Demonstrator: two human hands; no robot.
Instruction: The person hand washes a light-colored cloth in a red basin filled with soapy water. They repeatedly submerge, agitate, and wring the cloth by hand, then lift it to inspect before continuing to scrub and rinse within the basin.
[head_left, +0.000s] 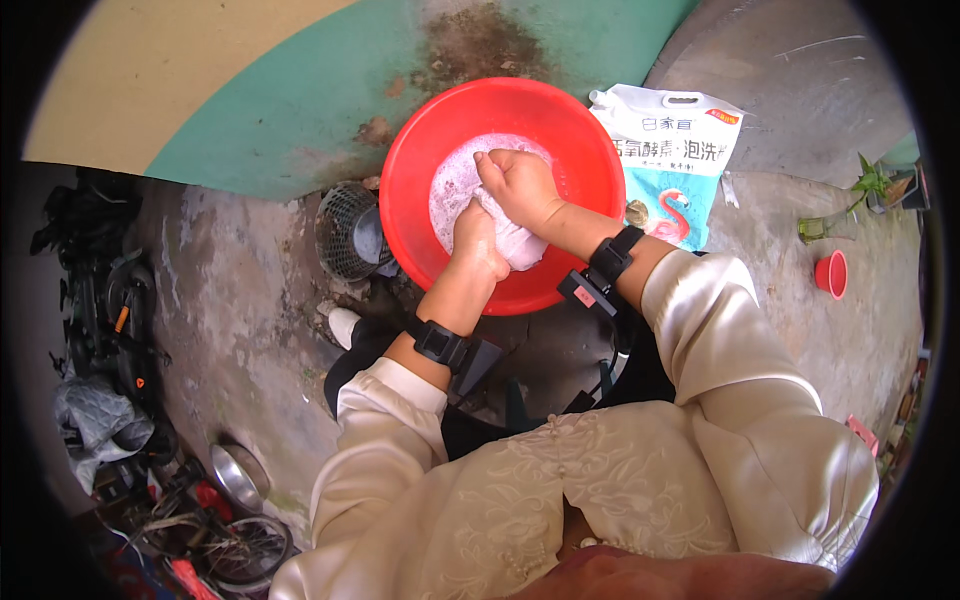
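Note:
In front of me is a red plastic basin (502, 101) with foamy, soapy water (499, 142) in its bottom. My left hand (476, 236) and my right hand (519, 184) are close together over the water, both gripping a wet, pale cloth (521, 244). Part of the cloth bunches between the two fists, and the rest hangs below them towards the basin's near side. My fingers hide much of the gripped part. Both wrists wear black straps with small devices.
Right of the basin stands a white and blue detergent pouch (671, 169) bearing writing. A dark mesh basket (341, 232) is at its left. Farther right are a small red cup (831, 274) and a glass with a plant (825, 227). A metal bowl (236, 478) and bicycle (244, 551) lie lower left.

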